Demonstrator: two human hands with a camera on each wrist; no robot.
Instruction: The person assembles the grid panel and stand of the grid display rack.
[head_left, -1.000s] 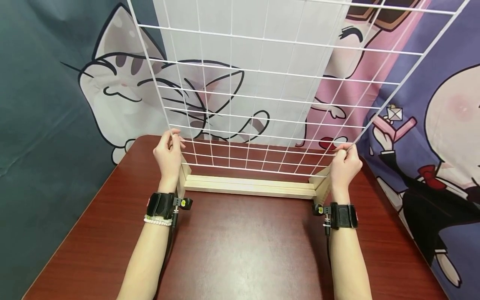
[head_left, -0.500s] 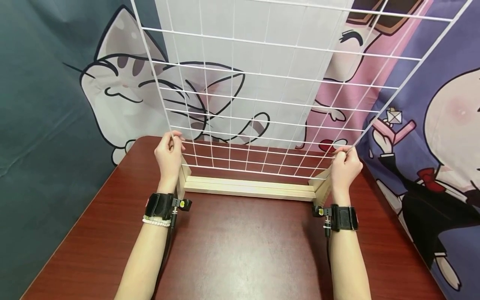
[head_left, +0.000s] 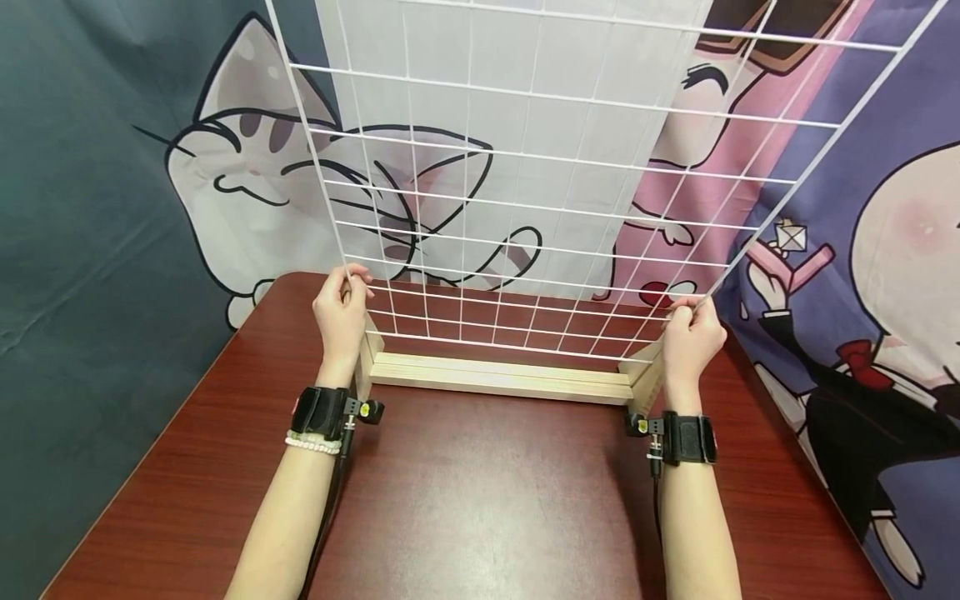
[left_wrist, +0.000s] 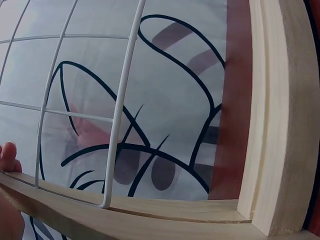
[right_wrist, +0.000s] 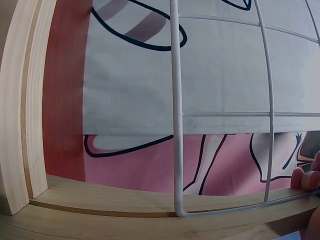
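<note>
A white wire grid panel [head_left: 495, 344] stands upright between the two side pieces of a pale wooden frame [head_left: 502, 379]. My left hand [head_left: 339, 321] pinches its left edge wire just over the left wooden piece. On the opposite side my right hand [head_left: 692, 340] grips the right edge wire in the same way. In the left wrist view, a rounded lower corner of the grid [left_wrist: 116, 120] lies along the grooved side piece, apart from the bottom rail [left_wrist: 287, 115]. The right wrist view has the other corner likewise at its groove, with fingertips [right_wrist: 307, 179] at the right border.
The frame rests on a reddish-brown table [head_left: 480, 492]. Behind it hangs a cloth [head_left: 247, 183] printed with cartoon cats and figures. The grid reaches beyond the top of the head view. Black camera straps [head_left: 321, 412] are worn on both wrists.
The grid panel has come down slightly between the wooden side pieces, and its bottom wire is nearer the rail. Both hands have lowered a little with it, keeping their hold.
</note>
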